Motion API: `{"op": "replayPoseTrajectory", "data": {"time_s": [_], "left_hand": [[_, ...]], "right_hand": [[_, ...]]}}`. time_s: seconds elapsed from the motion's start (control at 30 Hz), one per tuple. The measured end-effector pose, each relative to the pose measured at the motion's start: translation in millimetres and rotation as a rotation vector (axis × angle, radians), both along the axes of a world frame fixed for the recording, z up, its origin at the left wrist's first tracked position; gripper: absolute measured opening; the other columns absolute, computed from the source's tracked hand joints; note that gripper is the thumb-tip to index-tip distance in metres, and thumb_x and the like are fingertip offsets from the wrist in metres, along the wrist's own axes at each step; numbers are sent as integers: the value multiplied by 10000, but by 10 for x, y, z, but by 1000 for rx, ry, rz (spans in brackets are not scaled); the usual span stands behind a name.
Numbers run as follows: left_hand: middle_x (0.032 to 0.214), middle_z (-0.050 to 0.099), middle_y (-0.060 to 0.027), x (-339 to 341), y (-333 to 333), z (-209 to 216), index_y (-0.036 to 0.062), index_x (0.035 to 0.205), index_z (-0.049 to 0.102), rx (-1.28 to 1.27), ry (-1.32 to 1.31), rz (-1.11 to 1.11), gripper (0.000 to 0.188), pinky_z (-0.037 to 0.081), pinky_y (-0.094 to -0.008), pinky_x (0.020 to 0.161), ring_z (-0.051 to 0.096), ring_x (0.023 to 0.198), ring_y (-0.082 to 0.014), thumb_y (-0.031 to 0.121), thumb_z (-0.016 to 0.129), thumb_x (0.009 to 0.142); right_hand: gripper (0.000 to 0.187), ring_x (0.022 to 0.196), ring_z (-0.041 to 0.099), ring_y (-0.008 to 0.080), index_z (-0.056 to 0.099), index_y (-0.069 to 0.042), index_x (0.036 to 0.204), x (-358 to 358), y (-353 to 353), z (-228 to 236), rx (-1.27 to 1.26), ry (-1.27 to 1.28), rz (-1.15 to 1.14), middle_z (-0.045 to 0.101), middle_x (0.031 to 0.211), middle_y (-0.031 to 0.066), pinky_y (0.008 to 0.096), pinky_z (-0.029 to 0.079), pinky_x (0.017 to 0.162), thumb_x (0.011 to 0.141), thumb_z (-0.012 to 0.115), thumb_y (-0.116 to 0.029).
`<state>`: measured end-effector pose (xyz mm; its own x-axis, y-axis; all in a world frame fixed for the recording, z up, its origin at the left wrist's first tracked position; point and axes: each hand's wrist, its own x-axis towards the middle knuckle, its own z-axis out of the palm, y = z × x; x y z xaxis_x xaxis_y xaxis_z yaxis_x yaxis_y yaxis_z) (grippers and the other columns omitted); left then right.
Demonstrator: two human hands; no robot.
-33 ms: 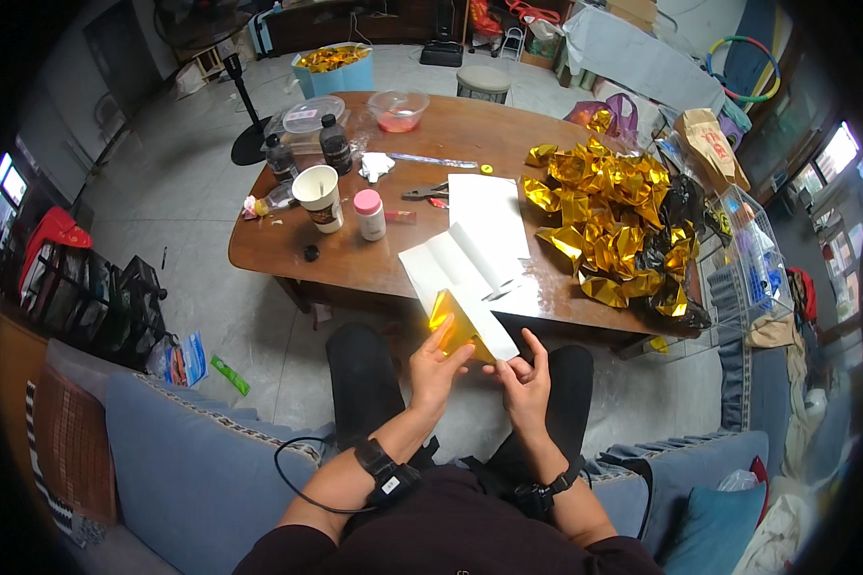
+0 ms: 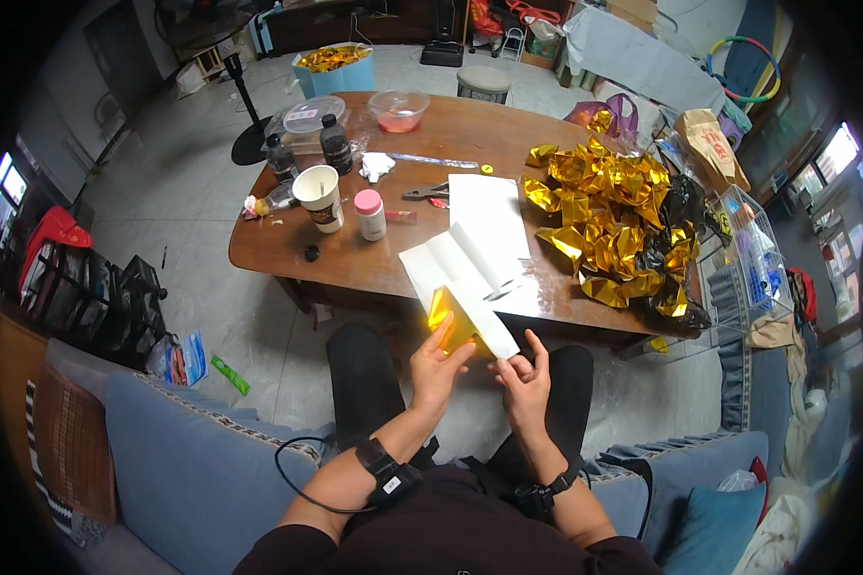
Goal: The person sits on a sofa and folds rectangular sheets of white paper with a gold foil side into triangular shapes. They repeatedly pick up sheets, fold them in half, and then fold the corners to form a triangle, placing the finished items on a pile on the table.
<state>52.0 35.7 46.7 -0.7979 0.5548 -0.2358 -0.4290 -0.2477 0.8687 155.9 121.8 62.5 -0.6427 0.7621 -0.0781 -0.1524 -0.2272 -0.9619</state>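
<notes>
Between my hands, in front of the table's near edge, is a folded sheet of gold foil paper with a white back. My left hand pinches its gold side between thumb and fingers. My right hand pinches the white lower right corner, its index finger raised away from the paper. Just beyond lie curled white sheets, partly over the table edge, overlapping the held sheet in view. Behind them is a flat white sheet. To the right spreads a heap of folded gold foil pieces, partly on a black plastic bag.
On the wooden table stand a paper cup, a pink-capped bottle, dark bottles and a clear bowl. Pliers lie near the white sheets. A wire basket stands at the right. Behind me is a blue sofa.
</notes>
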Motion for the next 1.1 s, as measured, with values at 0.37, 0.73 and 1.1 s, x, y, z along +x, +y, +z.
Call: {"op": "replayPoseTrajectory", "data": {"time_s": [0.37, 0.73, 1.1], "left_hand": [[869, 697, -93, -90, -258, -153, 1, 1324, 458, -65, 268, 32, 477, 507, -203, 612, 680, 759, -140, 20, 607, 871], [930, 651, -66, -581, -416, -109, 3, 1090, 616, 206, -127, -584, 281, 505, -204, 603, 624, 759, -111, 177, 635, 871], [888, 671, -136, -594, -430, -130, -6, 1087, 649, 333, -342, -487, 246, 523, -213, 588, 641, 662, -158, -6, 580, 851]], "right_hand": [[207, 672, 577, 80, 635, 9, 1013, 3, 410, 4, -231, -110, -51, 649, 846, 43, 186, 416, 554, 840, 671, -99], [254, 638, 539, 80, 636, 14, 1059, 173, 770, 223, -183, -231, 494, 636, 843, 37, 189, 429, 559, 830, 667, -91], [203, 700, 555, 118, 626, 17, 1054, 185, 825, 60, -383, -6, 518, 604, 802, 62, 215, 445, 618, 872, 552, -35]]}}
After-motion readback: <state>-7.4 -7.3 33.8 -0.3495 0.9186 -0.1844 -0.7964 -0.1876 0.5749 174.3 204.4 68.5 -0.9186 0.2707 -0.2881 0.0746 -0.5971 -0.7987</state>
